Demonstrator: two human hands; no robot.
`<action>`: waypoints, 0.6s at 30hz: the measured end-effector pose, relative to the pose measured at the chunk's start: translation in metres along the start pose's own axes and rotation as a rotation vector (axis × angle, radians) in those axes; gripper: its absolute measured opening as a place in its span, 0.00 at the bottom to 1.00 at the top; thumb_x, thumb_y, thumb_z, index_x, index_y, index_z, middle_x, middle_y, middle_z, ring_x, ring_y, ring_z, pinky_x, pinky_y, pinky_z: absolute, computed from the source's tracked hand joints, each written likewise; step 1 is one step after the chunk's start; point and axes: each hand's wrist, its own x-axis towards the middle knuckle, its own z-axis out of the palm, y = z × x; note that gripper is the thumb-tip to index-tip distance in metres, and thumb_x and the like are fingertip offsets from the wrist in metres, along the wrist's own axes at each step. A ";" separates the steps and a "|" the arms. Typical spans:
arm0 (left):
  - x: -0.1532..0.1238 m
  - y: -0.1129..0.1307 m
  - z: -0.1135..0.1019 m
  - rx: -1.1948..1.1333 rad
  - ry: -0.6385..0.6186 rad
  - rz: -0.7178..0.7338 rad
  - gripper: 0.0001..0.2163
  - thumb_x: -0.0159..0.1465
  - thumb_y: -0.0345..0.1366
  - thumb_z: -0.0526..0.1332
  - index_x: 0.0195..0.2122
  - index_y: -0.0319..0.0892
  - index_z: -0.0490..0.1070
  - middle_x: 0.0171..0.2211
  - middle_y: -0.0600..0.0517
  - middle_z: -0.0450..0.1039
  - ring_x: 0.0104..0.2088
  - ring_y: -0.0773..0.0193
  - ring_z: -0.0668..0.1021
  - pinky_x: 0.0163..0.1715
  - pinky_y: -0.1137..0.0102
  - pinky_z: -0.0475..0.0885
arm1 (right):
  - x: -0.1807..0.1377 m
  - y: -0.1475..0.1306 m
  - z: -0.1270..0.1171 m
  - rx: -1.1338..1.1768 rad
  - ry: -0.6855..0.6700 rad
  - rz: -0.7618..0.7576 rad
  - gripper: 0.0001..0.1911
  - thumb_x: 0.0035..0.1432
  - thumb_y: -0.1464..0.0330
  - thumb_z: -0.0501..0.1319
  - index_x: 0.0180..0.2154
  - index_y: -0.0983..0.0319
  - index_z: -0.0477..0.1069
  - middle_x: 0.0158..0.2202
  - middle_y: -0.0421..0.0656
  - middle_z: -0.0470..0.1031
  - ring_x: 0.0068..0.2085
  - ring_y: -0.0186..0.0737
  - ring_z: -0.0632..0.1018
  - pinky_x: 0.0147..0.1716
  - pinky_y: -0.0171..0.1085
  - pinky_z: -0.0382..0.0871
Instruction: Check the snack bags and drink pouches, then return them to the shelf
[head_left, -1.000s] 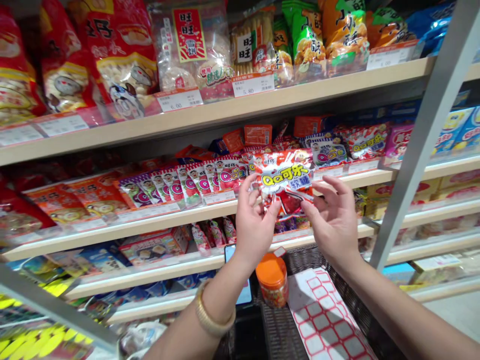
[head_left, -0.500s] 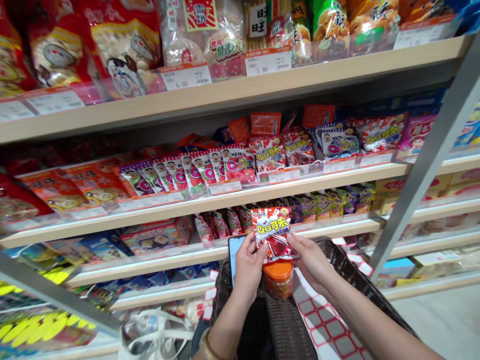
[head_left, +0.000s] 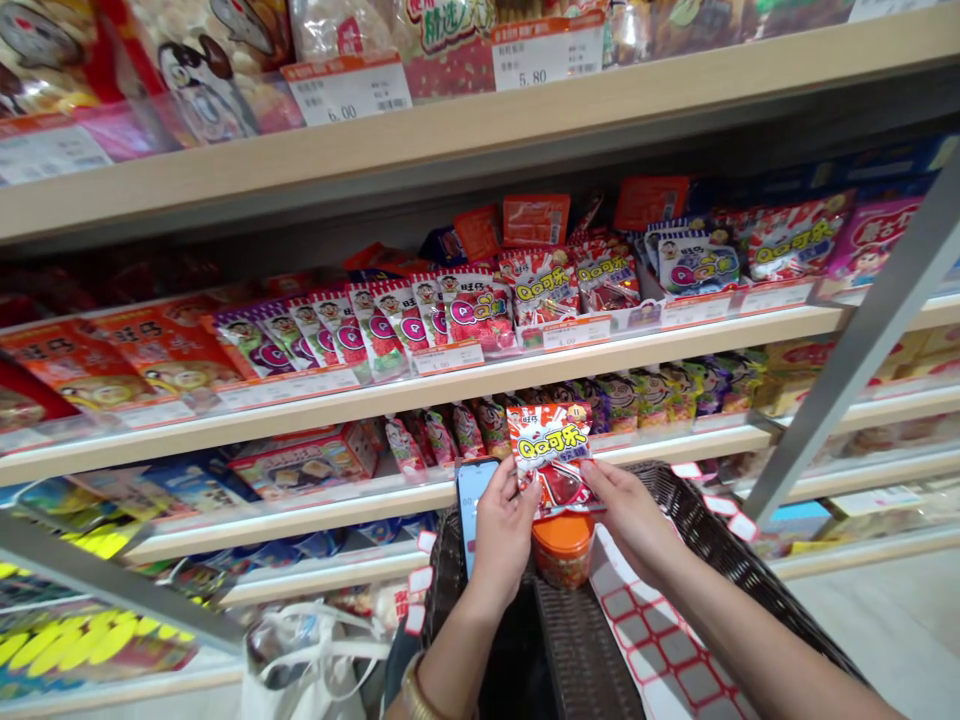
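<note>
A small red and white candy packet (head_left: 553,456) with yellow lettering is pinched between both of my hands, upright, above a dark woven basket (head_left: 697,540). My left hand (head_left: 505,530) grips its left edge, fingers closed. My right hand (head_left: 628,520) grips its right edge. Behind my left hand a phone (head_left: 472,496) with a lit screen stands in the basket. Under the packet, inside the basket, sits a jar with an orange lid (head_left: 563,547).
Sheets of red-bordered stickers (head_left: 660,650) lie in the basket. Store shelves (head_left: 465,385) packed with snack packets fill the view ahead. A grey slanted metal post (head_left: 855,350) stands at right. A white bag (head_left: 307,660) hangs at lower left.
Both hands brought the packet down from shelf height to just above the basket. The view tilted downward. Over the last half second the hands barely moved.
</note>
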 end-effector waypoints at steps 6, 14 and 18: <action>-0.002 -0.001 -0.003 0.011 -0.035 -0.002 0.31 0.56 0.43 0.70 0.59 0.42 0.66 0.54 0.40 0.75 0.51 0.53 0.79 0.53 0.60 0.74 | 0.000 -0.001 -0.001 0.040 -0.009 0.032 0.23 0.43 0.50 0.71 0.33 0.61 0.78 0.33 0.45 0.84 0.37 0.53 0.83 0.43 0.48 0.75; -0.004 0.003 -0.001 0.069 -0.101 0.053 0.33 0.54 0.34 0.70 0.61 0.41 0.63 0.59 0.41 0.71 0.56 0.54 0.76 0.58 0.62 0.70 | -0.001 0.000 -0.004 0.053 0.020 0.049 0.23 0.42 0.50 0.72 0.34 0.62 0.79 0.35 0.47 0.84 0.38 0.53 0.83 0.41 0.47 0.75; -0.005 0.005 0.001 0.095 -0.121 0.058 0.35 0.53 0.32 0.70 0.62 0.42 0.62 0.60 0.41 0.69 0.56 0.55 0.76 0.58 0.62 0.70 | -0.001 0.002 -0.006 0.046 0.009 0.045 0.22 0.43 0.52 0.71 0.35 0.61 0.79 0.36 0.46 0.84 0.38 0.53 0.83 0.41 0.47 0.75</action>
